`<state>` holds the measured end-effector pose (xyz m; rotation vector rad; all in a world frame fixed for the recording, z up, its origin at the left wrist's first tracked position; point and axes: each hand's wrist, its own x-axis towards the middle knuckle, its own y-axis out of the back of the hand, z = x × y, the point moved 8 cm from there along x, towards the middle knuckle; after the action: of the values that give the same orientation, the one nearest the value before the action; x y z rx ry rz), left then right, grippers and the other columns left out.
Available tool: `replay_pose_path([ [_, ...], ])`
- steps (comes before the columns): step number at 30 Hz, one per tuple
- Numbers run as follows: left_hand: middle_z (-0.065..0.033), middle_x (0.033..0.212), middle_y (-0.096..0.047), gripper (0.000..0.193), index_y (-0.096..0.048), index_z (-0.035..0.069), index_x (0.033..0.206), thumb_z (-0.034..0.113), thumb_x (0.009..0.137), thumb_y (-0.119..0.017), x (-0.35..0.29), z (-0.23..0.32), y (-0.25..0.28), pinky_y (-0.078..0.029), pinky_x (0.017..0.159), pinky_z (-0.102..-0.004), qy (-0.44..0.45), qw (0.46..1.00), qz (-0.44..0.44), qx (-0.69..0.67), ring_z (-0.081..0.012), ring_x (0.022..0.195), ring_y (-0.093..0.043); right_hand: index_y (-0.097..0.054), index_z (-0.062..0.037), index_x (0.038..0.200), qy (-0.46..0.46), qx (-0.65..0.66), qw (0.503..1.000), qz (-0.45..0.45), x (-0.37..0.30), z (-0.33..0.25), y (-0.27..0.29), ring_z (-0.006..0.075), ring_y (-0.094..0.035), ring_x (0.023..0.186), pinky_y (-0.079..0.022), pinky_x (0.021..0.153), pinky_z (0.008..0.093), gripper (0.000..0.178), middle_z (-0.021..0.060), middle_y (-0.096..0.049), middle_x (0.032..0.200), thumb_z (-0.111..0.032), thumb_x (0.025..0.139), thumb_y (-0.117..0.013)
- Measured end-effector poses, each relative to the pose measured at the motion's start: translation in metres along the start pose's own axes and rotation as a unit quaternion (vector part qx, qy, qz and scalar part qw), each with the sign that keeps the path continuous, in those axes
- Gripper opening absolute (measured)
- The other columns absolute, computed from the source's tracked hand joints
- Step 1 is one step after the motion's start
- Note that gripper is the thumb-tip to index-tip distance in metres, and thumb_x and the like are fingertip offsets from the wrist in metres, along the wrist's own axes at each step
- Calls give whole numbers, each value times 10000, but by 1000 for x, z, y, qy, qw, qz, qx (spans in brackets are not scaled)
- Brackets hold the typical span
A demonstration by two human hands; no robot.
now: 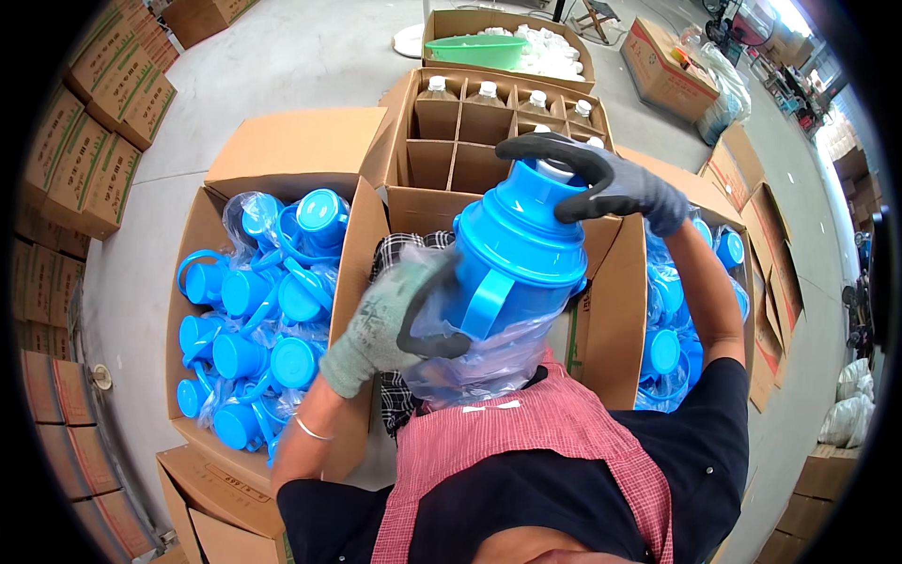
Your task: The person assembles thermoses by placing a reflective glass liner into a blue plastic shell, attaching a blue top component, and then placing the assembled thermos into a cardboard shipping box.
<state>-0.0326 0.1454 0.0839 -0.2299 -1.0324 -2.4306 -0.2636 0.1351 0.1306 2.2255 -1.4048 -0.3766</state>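
In front of my chest a blue plastic thermos flask stands tilted, its lower body wrapped in a clear plastic bag. A whitish cap or neck shows in its top opening. My left hand, in a grey-green glove with dark fingers, grips the flask's left side through the bag and is slightly blurred. From above, my right hand, in a grey and black glove, curls thumb and fingers around the flask's top rim. The flask's base is hidden by the bag and my apron.
At left, an open carton holds several blue handled flask parts in plastic; another carton at right holds similar blue parts. Ahead, a divided carton contains white-capped bottles. Behind it stand a green basin and white pieces.
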Motion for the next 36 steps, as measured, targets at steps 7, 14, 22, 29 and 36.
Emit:
replay_pose_path([
  [7,46,1413,-509,503,-611,359,1228,435,739,-701,-3,38,24,-348,1110,-596,-292,896,0,336,-228,1304,-487,-562,-44,1301,131,-142,981,21,2,-40,-18,321,-549,1150,-447,980,425,690,158,-576,1193,-393,740,-762],
  [14,-151,1160,-628,331,-656,37,1065,199,785,-584,14,118,-59,-431,1090,-484,-469,829,-199,230,-308,1163,-588,-614,-40,1184,142,-161,971,107,10,-68,-44,314,-616,1027,-488,895,421,534,149,-626,1100,-335,758,-744],
  [22,-86,811,-631,74,-620,76,757,139,726,-597,45,81,-105,-526,774,-371,-463,803,-183,328,-218,772,-614,-603,-82,1198,106,-219,956,166,52,-36,-48,313,-590,1042,-465,939,423,534,152,-601,1094,-440,812,-698],
  [29,-119,1065,-677,470,-647,76,1092,190,672,-822,26,-94,78,-486,947,-416,95,968,94,210,-327,991,-642,-639,7,1081,50,-102,936,333,-104,4,15,236,-595,1073,-468,932,368,210,120,-647,1103,-58,881,-629],
  [36,-85,1023,-695,382,-643,-22,1156,68,792,-715,-53,-230,-41,-569,819,-311,305,856,116,-401,-170,895,-671,-609,-48,1252,169,-150,963,149,-78,-25,-33,372,-534,1210,-434,1028,460,373,159,-577,1287,-170,900,-601],
])
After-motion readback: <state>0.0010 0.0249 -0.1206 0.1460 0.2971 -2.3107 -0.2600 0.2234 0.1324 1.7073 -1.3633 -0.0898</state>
